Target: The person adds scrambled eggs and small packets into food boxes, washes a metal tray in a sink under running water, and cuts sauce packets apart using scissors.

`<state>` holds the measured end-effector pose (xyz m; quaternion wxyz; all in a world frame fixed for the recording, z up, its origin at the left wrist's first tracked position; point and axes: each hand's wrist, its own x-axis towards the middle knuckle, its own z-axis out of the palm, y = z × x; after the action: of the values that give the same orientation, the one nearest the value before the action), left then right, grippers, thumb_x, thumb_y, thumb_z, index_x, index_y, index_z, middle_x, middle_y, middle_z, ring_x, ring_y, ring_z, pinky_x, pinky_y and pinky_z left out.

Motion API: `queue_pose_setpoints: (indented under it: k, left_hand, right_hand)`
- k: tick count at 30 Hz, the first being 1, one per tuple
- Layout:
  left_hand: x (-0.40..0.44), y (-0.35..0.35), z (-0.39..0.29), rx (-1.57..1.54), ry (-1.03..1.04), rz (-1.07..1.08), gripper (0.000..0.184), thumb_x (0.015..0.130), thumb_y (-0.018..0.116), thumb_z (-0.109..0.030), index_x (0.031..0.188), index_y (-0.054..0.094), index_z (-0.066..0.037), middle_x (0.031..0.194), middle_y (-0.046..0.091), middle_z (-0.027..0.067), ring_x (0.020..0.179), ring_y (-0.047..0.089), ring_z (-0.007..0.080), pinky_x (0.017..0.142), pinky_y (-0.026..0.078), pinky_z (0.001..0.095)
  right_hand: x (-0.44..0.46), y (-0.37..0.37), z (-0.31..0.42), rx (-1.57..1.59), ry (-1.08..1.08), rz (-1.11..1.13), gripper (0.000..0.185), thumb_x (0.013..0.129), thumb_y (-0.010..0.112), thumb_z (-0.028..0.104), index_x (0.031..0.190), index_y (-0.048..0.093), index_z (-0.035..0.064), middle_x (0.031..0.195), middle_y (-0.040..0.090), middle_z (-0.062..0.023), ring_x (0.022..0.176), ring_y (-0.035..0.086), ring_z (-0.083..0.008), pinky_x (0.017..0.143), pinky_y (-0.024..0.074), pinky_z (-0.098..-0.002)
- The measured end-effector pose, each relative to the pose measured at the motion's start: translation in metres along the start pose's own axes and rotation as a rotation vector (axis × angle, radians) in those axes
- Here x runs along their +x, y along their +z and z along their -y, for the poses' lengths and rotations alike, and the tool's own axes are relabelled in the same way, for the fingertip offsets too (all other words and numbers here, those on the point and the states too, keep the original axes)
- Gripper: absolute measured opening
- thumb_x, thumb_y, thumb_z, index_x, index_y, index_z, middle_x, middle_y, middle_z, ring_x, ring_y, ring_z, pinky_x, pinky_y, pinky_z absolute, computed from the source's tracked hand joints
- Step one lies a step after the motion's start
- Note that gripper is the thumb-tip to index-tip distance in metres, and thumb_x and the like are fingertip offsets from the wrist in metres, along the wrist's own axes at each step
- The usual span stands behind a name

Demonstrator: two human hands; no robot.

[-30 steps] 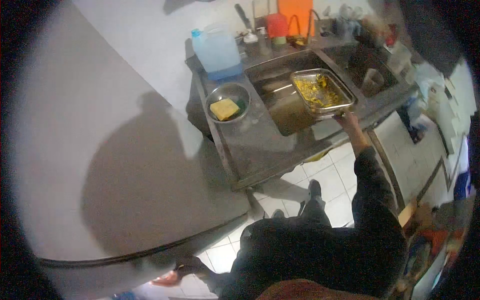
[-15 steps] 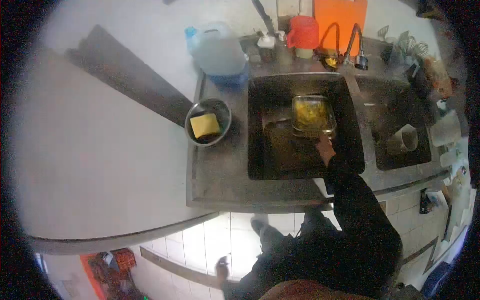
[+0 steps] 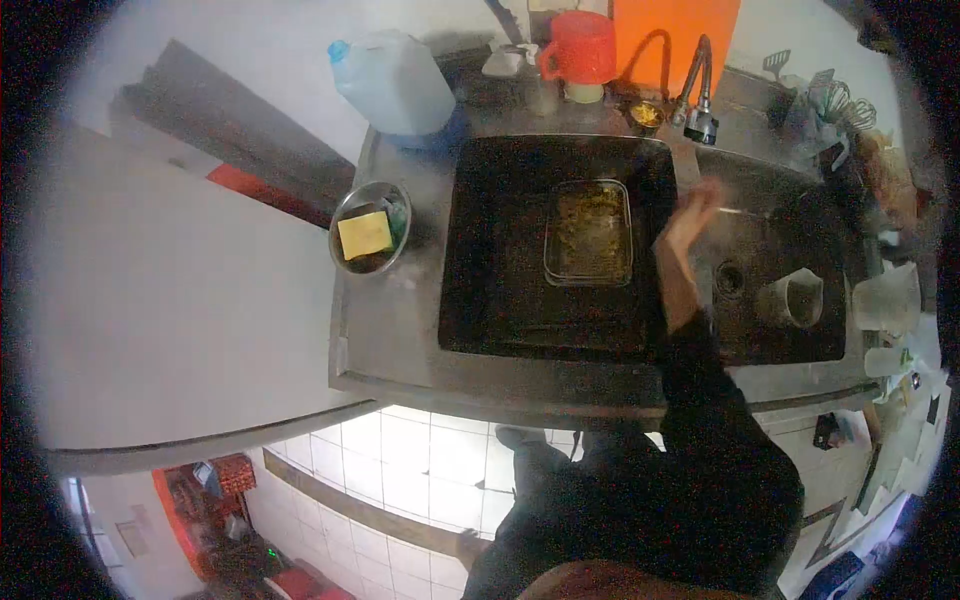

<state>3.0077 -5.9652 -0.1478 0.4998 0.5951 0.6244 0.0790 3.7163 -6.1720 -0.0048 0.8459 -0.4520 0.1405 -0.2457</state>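
Note:
A clear rectangular container (image 3: 590, 272) with yellowish bits in it stands on the floor of the left sink basin (image 3: 490, 320). My right hand (image 3: 690, 225) is raised over the divider between the two basins, right of the container and apart from it. Its fingers are stretched out, a little blurred, and nothing shows in them. Ahead of that hand stands the faucet (image 3: 702, 110), with a dark spout head. Low beside my body hangs my left hand (image 3: 472, 545), small and dim; its fingers cannot be made out.
On the counter left of the sink sit a metal bowl (image 3: 352, 262) with a yellow sponge (image 3: 365, 236) and a large bluish jug (image 3: 395, 85). Behind the sink are a red pitcher (image 3: 583, 48) and an orange board (image 3: 640, 20). A whitish cup (image 3: 802, 298) lies in the right basin.
My right hand has let go of the container's near edge and moved up and right towards the faucet. The container's contents look darker now. The view has shifted slightly.

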Motion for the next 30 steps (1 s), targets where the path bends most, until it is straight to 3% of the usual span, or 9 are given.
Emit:
queue_pose_setpoints:
  k: [3,6,9,13,15,19,23,27,30]
  left_hand:
    - [0.003,-0.001,-0.012,-0.136,0.158,-0.079,0.018,0.087,0.040,-0.009,0.098,0.052,-0.002,0.091,0.056,0.0097,0.080,0.055,0.0164,0.060,0.048,0.0278]
    - [-0.011,0.032,-0.132,0.025,0.503,-0.161,0.028,0.093,0.036,-0.020,0.092,0.055,0.001,0.087,0.058,0.0096,0.073,0.056,0.0151,0.058,0.048,0.0260]
    - [0.023,0.040,-0.172,-0.234,0.447,-0.060,0.020,0.088,0.042,-0.010,0.094,0.058,0.001,0.089,0.058,0.0092,0.077,0.056,0.0163,0.064,0.047,0.0259]
    - [-0.010,0.041,-0.234,-0.026,0.609,-0.042,0.018,0.088,0.042,-0.004,0.094,0.057,0.001,0.091,0.060,0.0086,0.080,0.057,0.0140,0.066,0.049,0.0257]
    - [-0.026,0.036,-0.235,0.027,0.515,-0.084,0.017,0.088,0.041,-0.002,0.094,0.057,0.001,0.094,0.060,0.0095,0.083,0.058,0.0154,0.065,0.049,0.0256]
    - [-0.035,0.026,-0.196,-0.147,0.336,-0.098,0.027,0.090,0.042,-0.025,0.103,0.053,-0.004,0.095,0.059,0.0093,0.075,0.058,0.0152,0.064,0.046,0.0244]
    - [-0.033,0.050,-0.232,-0.247,0.268,-0.230,0.024,0.090,0.045,-0.021,0.103,0.053,-0.003,0.094,0.059,0.0086,0.075,0.058,0.0146,0.065,0.046,0.0246]
    - [0.015,0.067,-0.326,-0.098,0.513,-0.114,0.021,0.091,0.044,-0.017,0.098,0.056,-0.002,0.094,0.059,0.0084,0.075,0.057,0.0142,0.066,0.046,0.0253]
    - [0.075,0.088,-0.400,0.040,0.696,0.037,0.020,0.092,0.043,-0.013,0.098,0.056,0.001,0.095,0.059,0.0072,0.089,0.054,0.0147,0.083,0.040,0.0271]
  right_hand:
    - [0.044,0.045,0.034,-0.081,-0.185,0.159,0.040,0.090,0.046,0.025,0.124,0.037,0.0052,0.117,0.046,-0.0071,0.108,0.044,-0.0216,0.090,0.0346,-0.0336]
    - [0.060,0.056,0.029,-1.130,-0.330,0.502,0.048,0.087,0.049,0.020,0.130,0.034,0.0045,0.113,0.048,-0.0214,0.109,0.044,-0.0316,0.092,0.0342,-0.0380]
    - [0.091,0.050,-0.002,-1.263,-1.065,0.510,0.044,0.082,0.053,0.018,0.121,0.043,0.0019,0.104,0.051,-0.0248,0.100,0.049,-0.0347,0.087,0.0373,-0.0410]
    - [0.230,0.020,-0.052,-1.035,-0.902,0.011,0.036,0.078,0.056,0.028,0.101,0.053,0.0013,0.095,0.055,-0.0174,0.082,0.054,-0.0284,0.072,0.0429,-0.0407]
    - [0.238,0.022,-0.047,-1.014,-0.515,0.402,0.031,0.080,0.055,0.027,0.097,0.055,0.0010,0.090,0.058,-0.0126,0.077,0.056,-0.0238,0.068,0.0448,-0.0359]
    - [0.227,0.012,-0.067,-0.971,-0.452,0.864,0.026,0.081,0.053,0.019,0.098,0.055,-0.0004,0.094,0.059,-0.0104,0.081,0.056,-0.0223,0.071,0.0453,-0.0336]
    - [0.218,0.001,-0.086,-0.924,-0.341,0.820,0.032,0.084,0.050,0.022,0.109,0.050,0.0021,0.103,0.056,-0.0120,0.089,0.054,-0.0238,0.076,0.0440,-0.0362]
    - [0.215,0.013,-0.063,-0.235,0.322,0.544,0.043,0.087,0.047,0.029,0.122,0.043,0.0060,0.113,0.052,-0.0150,0.099,0.051,-0.0265,0.083,0.0422,-0.0405]
    - [0.145,0.076,0.026,0.123,0.482,0.802,0.043,0.087,0.049,0.030,0.122,0.043,0.0061,0.112,0.053,-0.0136,0.098,0.053,-0.0256,0.081,0.0435,-0.0393]
